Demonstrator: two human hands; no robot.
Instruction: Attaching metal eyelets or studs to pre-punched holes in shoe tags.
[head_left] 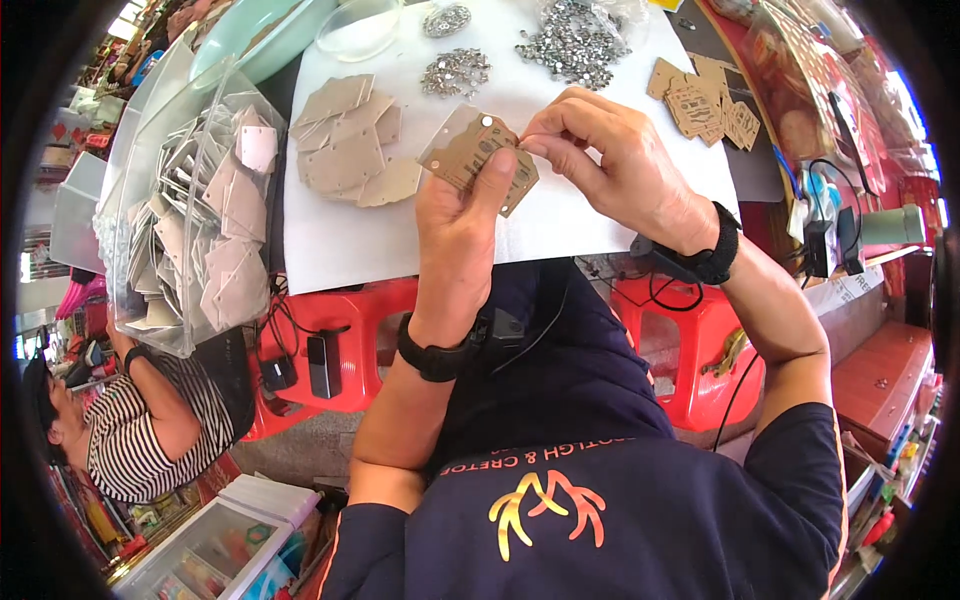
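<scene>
My left hand (pixel 458 225) is closed on brown cardboard cards (pixel 462 146), thumb on top, held up over the white table sheet. The cards have dark print, corner holes and a small white round spot near the upper edge. At their right edge my right hand (pixel 622 160) makes a pinch with thumb and forefinger. Whatever is between those fingertips is too small or hidden to make out. Left of my hands lies a pile of plain brown cards (pixel 345 150). Beyond them are small shiny silver pieces in a loose heap (pixel 455 73) and a bigger heap (pixel 572 45).
A clear plastic bin (pixel 122 290) full of cards stands left of the white sheet (pixel 340 245). Printed cards (pixel 698 108) lie at the far right. Red plastic stools (pixel 690 350) are under the table edge. Another person (pixel 150 430) is at the lower left.
</scene>
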